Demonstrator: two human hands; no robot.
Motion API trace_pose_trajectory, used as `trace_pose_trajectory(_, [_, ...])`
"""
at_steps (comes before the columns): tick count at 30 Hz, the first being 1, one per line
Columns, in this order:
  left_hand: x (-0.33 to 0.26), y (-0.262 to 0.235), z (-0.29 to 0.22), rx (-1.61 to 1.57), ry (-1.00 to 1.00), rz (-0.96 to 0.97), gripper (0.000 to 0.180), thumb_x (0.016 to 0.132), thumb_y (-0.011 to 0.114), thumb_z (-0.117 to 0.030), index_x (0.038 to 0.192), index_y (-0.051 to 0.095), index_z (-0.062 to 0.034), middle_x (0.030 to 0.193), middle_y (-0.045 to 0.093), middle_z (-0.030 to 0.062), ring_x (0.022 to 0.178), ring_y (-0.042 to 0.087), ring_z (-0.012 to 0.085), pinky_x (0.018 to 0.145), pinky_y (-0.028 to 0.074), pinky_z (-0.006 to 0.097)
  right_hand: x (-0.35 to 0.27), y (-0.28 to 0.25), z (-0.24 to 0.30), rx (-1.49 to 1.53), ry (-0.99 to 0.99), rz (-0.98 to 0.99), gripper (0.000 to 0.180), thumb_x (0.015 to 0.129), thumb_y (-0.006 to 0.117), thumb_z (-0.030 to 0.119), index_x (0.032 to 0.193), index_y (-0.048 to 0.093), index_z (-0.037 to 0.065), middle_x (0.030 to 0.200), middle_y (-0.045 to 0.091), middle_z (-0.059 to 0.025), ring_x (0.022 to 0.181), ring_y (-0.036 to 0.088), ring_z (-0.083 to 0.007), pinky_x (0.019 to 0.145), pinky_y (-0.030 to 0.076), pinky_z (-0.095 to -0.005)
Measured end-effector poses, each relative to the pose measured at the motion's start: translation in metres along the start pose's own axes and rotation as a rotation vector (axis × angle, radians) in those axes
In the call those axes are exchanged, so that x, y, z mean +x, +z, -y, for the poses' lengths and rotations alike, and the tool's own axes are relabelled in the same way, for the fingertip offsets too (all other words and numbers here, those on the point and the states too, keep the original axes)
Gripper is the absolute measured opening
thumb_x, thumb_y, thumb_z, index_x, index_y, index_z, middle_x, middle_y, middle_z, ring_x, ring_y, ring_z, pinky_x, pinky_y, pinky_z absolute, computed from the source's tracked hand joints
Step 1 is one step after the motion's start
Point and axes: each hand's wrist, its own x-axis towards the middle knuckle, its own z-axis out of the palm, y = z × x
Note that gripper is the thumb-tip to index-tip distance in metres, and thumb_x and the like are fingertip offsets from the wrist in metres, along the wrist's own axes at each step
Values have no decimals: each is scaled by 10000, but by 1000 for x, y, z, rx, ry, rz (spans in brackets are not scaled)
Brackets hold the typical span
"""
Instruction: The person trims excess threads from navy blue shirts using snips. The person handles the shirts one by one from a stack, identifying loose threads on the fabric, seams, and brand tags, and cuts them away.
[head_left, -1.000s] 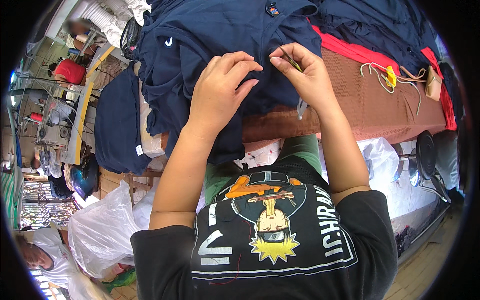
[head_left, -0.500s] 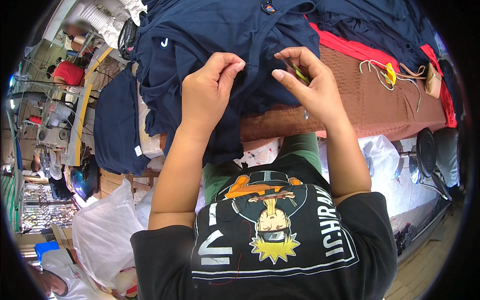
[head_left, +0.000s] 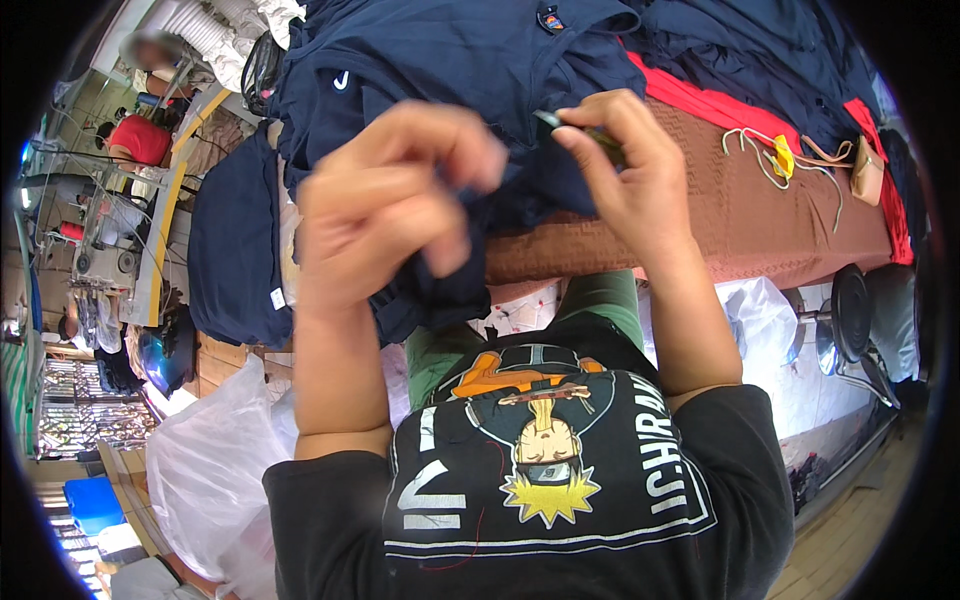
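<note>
Dark navy garments [head_left: 440, 60] lie heaped on the table before me, one with a small white mark and another with a small round patch. My left hand [head_left: 380, 200] is raised over the near part of the heap, blurred by motion. Its thumb and fingers look apart, and nothing shows between them. To its right, my right hand [head_left: 645, 165] is closed around small thread snips [head_left: 547, 119]. Their shiny tip pokes out past the thumb and forefinger, while the greenish handle is mostly hidden in the palm.
A brown cloth [head_left: 720, 210] covers the table, with red fabric [head_left: 690, 95], a yellow item [head_left: 781, 157] on pale cord and a beige pouch [head_left: 868, 172] at right. Navy bundle [head_left: 235, 240] at left; clear plastic bag [head_left: 205, 470] below. A person in red [head_left: 138, 140] is far left.
My left hand has opened from a pinch and swung left and toward me, away from the garment. My right hand has shifted slightly right, with the snips' tip now showing.
</note>
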Motion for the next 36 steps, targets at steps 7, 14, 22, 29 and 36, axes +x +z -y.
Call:
trace_pose_trajectory(7, [-2, -5, -11, 151, -113, -222, 226, 977, 536, -175, 876, 650, -8, 920, 680, 90, 681, 620, 152, 647, 491, 241, -3, -3, -2, 165, 165, 145, 308, 756, 782, 123, 1038, 660, 93, 846, 607, -74, 724, 573, -134, 655, 466, -267])
trace_pose_trajectory(14, [-1, 32, 34, 776, -365, 52, 399, 811, 676, -44, 1203, 608, -76, 1171, 622, 88, 675, 624, 138, 645, 509, 259, -12, 25, -17, 126, 225, 202, 202, 771, 727, 96, 952, 661, 36, 839, 648, -121, 751, 635, -277, 682, 499, -346])
trace_pose_trajectory(22, [-3, 29, 51, 820, -327, -84, 248, 806, 713, -94, 1050, 679, -66, 949, 678, 45, 632, 610, 106, 606, 492, 238, -5, 16, -6, 131, 166, 186, 178, 753, 708, 32, 921, 649, 23, 833, 646, -120, 747, 634, -276, 671, 494, -340])
trace_pose_trajectory(29, [8, 20, 33, 484, -585, -172, 174, 927, 622, -168, 988, 675, -14, 847, 688, 54, 601, 650, 105, 564, 494, 208, -3, 8, 0, 141, 177, 211, 189, 749, 703, -5, 928, 651, 22, 830, 642, -111, 748, 635, -251, 676, 490, -320])
trace_pose_trajectory(36, [10, 20, 25, 269, -656, -220, 215, 939, 615, -200, 1046, 650, -17, 838, 676, 85, 625, 666, 120, 564, 493, 213, -3, 5, 1, 179, 195, 198, 174, 765, 708, 0, 929, 651, 17, 832, 648, -110, 755, 642, -237, 683, 492, -310])
